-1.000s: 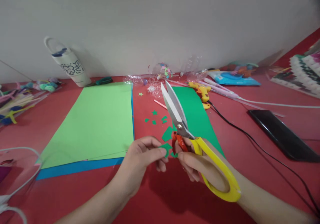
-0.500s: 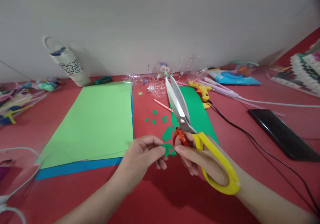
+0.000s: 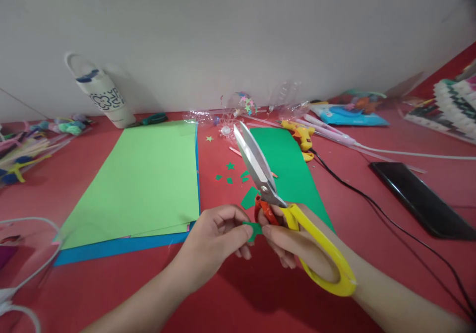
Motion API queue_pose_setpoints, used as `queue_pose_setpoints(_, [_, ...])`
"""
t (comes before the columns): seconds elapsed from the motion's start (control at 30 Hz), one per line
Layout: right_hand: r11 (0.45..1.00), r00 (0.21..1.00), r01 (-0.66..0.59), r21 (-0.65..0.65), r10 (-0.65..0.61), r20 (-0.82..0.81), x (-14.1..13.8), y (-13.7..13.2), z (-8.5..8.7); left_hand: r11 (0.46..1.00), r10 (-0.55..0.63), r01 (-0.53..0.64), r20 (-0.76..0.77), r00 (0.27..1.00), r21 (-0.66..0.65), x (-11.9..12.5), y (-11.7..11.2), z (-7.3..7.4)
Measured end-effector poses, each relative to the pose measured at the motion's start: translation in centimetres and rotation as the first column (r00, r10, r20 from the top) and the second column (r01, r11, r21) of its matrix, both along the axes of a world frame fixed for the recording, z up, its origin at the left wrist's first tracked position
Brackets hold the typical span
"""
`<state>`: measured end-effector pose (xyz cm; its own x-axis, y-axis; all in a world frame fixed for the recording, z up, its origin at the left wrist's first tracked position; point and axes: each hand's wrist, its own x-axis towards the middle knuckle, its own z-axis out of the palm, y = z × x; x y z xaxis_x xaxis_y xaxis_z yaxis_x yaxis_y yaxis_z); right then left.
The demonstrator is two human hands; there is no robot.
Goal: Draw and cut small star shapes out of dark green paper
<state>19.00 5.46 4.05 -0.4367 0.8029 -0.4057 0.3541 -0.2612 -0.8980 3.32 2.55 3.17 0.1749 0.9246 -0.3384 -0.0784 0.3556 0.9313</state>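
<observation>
Between thumb and finger, my left hand (image 3: 217, 236) pinches a small green paper piece (image 3: 256, 231). My right hand (image 3: 297, 241) has the scissors (image 3: 265, 189), with one yellow and one red handle, hooked over it. Their blades point up and away, nearly together. The right thumb and fingertips meet the right edge of the same paper piece. Just beyond the hands lie a larger green scrap (image 3: 249, 198), a green paper star (image 3: 230, 166) and several small offcuts. A dark green sheet (image 3: 293, 174) lies behind the scissors, partly covered by them and my right hand.
Light green sheets (image 3: 137, 184) over blue paper (image 3: 119, 249) lie at left, with a white bottle (image 3: 106, 99) behind. To the right are a yellow glue gun (image 3: 303, 135), its black cord, a phone (image 3: 420, 199) and a blue packet (image 3: 353, 115). Clear plastic pieces sit by the wall.
The scissors have swung left, their tips now lower and further left. Both hands have shifted slightly, and the green piece sits a little further right and lower between them.
</observation>
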Motion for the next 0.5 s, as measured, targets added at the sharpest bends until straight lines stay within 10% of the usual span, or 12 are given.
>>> queue_pose_setpoints(0.17, [0.998, 0.997, 0.067, -0.010, -0.067, -0.034, -0.2, -0.2, 0.0, 0.999, 0.013, -0.010, 0.081, 0.997, -0.038, 0.1, 0.0, -0.5])
queue_pose_setpoints(0.5, [0.967, 0.979, -0.198, 0.162, 0.188, 0.072, 2.4, 1.2, 0.0, 0.980, 0.182, -0.194, 0.214, 0.960, 0.035, -1.7, 1.3, 1.0])
